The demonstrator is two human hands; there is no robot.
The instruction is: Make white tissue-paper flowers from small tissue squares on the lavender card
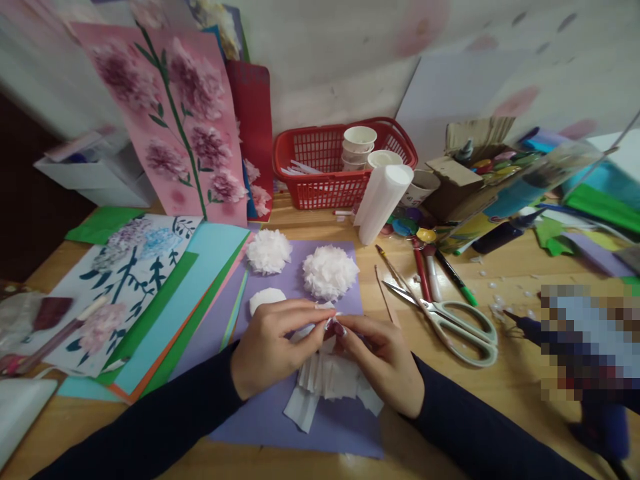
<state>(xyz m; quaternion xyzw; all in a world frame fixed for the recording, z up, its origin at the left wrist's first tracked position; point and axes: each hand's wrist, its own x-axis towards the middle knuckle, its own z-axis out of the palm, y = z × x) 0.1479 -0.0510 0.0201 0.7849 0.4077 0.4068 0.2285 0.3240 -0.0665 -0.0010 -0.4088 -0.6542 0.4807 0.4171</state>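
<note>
Left hand (277,343) and right hand (387,360) pinch white paper (325,380) between fingertips, at six o'clock from the larger pompom (330,272); light, even grip (thin paper likely tears) should keep pleats neat.

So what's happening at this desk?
A person's left hand and right hand are pinching gathered, crinkled white paper between their fingertips, above a purple paper sheet. Just beyond the hands, two ruffled white paper balls rest. Scissors with pale green handles lie partly open to the right, on the wooden table, untouched.
</note>
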